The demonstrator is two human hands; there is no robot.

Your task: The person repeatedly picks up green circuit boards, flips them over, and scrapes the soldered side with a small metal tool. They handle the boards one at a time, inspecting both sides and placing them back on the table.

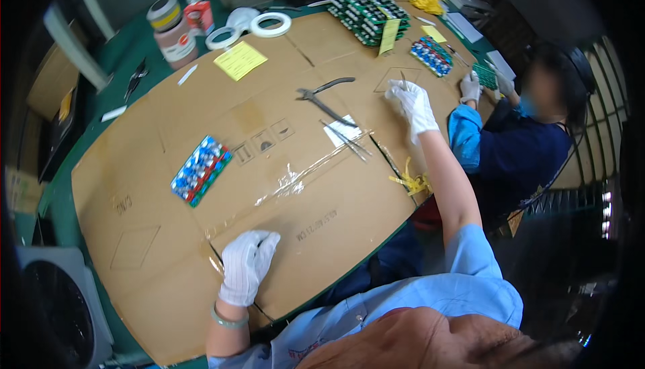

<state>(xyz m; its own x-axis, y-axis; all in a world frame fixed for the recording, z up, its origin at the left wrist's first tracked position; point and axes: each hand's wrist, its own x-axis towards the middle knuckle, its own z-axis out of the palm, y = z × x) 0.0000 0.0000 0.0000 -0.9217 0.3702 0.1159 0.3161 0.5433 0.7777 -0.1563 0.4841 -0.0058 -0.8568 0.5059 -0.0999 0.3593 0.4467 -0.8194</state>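
Gloved right hand (414,107) is hanging over the cardboard, fingers bunched, a slim dark thing (403,76) showing at their tips — whether it's gripped, I cannot tell. Left hand (248,268) is resting near the front edge, thumb and fingers curling together. Beneath both, a big cardboard sheet (134,187) is covering the green table (57,218). Over on the right, a co-worker (527,147) is handling a green board (485,76); a stack of circuit boards (366,16) is standing at the back. One blue-and-red board (201,169) is lying beyond the left hand. Pliers (309,94) are lying spread left of the right hand — and tweezers (344,140) are crossing a white slip (350,126) just beside them.
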